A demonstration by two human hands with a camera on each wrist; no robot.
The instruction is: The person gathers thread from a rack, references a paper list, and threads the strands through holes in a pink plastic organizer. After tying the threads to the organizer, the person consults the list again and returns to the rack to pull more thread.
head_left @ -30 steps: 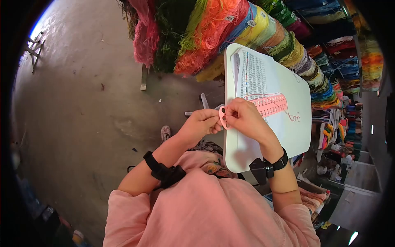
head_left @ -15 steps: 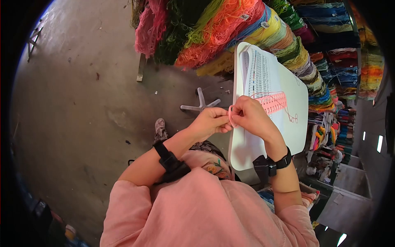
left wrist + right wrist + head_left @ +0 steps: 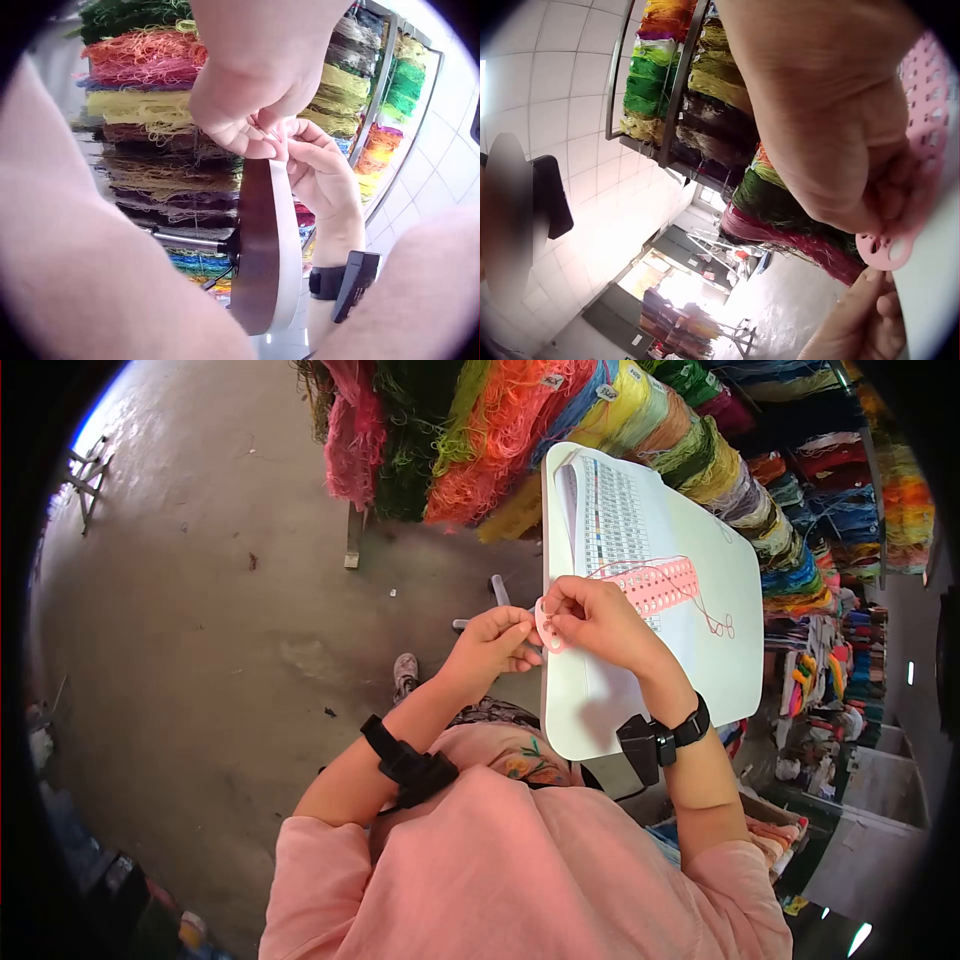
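A pink perforated strip (image 3: pixel 660 588) with a rounded end lies partly over printed sheets on a white board. At the board's near edge, my left hand (image 3: pixel 488 652) pinches the rim of the rounded end between thumb and fingers. The fingers of my right hand (image 3: pixel 602 622) are curled on that same end, just beside the left fingertips. In the right wrist view the holed end (image 3: pixel 885 251) shows between both hands; whether thread is between the right fingertips cannot be told. Dark red thread (image 3: pixel 712 622) runs from the strip and loops on the board.
The white board (image 3: pixel 590 728) carries printed sheets (image 3: pixel 622 510). Beyond it hang many coloured yarn skeins (image 3: pixel 500 445) on racks. A metal post (image 3: pixel 187 240) stands under the board. Floor and a stool's legs (image 3: pixel 499 590) lie to the left.
The rounded end, seen nearly edge-on half a second ago, now shows its holed face. My left fingers are spread a little more. The head view has shifted slightly.
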